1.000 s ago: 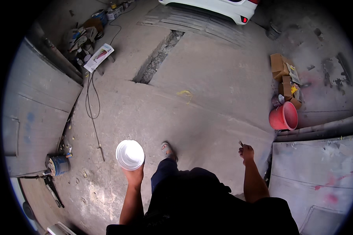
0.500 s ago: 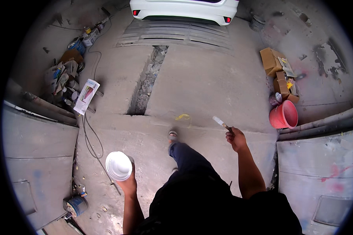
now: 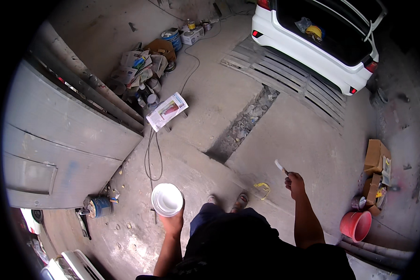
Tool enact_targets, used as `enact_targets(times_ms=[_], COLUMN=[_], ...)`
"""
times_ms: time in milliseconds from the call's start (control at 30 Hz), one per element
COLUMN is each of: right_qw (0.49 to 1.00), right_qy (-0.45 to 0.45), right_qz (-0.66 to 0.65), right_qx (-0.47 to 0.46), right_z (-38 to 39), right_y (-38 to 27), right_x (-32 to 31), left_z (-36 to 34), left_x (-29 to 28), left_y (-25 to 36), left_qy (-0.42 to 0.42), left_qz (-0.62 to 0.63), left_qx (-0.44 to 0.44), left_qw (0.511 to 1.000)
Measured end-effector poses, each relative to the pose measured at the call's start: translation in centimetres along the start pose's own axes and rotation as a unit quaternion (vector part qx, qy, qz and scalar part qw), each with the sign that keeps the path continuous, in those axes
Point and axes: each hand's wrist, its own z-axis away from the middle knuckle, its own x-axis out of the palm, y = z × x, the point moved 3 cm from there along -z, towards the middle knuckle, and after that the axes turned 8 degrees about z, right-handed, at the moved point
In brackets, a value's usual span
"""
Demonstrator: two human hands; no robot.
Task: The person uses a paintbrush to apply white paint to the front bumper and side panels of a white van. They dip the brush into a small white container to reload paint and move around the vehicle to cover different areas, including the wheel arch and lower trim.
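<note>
My left hand (image 3: 173, 222) is wrapped round a white plastic tub (image 3: 159, 208), its open mouth facing up; several rim lines suggest a nested stack, and the inside is white. Out to the right, my right hand (image 3: 295, 184) is closed on the handle of a putty knife (image 3: 280, 166). The knife's pale blade points up and to the left, apart from any surface. Both hands are held in the air above the concrete floor, well away from each other. The tub partly hides my left fingers.
A small stool topped with newspaper (image 3: 167, 111) stands ahead left, a looped cable (image 3: 155, 161) beside it. A rubble-filled trench (image 3: 245, 125) cuts the floor toward slatted boards under a white car (image 3: 308, 51) with its boot up. A red bucket (image 3: 354, 226) and cardboard boxes (image 3: 377, 156) stand right.
My view has swung left, so the car, trench and bucket sit farther right in the picture. Both feet now show side by side. Each hand keeps its hold.
</note>
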Motion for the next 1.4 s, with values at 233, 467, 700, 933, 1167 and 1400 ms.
enact_targets(times_ms=[233, 467, 700, 933, 1167, 1400], right_qw=[0.994, 0.983, 0.961, 0.943, 0.924, 0.895], right_qy=[-0.039, 0.011, -0.005, 0.008, -0.013, -0.050], right_qz=[0.044, 0.075, 0.065, 0.085, 0.088, 0.140], right_qx=[-0.095, -0.169, -0.267, -0.321, -0.372, -0.421], right_z=[-8.7, -12.9, -15.9, -24.4, -35.7, -43.1], right_y=[-10.1, -22.7, -34.1, -43.1, -55.9, -70.0], right_x=[11.9, 24.8, 34.8, 42.1, 48.1, 53.2], left_z=[-11.8, -29.0, -44.7, -57.8, -71.0, -84.3], left_x=[0.6, 0.2, 2.4, 9.4, 17.7, 25.5], left_y=[-4.8, -8.4, -5.6, -6.4, -7.3, -5.3], left_qy=[0.039, 0.004, -0.026, -0.035, 0.005, 0.016], left_qz=[0.014, 0.018, 0.052, 0.013, 0.031, 0.050], left_qx=[-0.019, 0.010, 0.016, 0.075, 0.056, 0.059], left_qw=[0.999, 1.000, 0.998, 0.996, 0.998, 0.997])
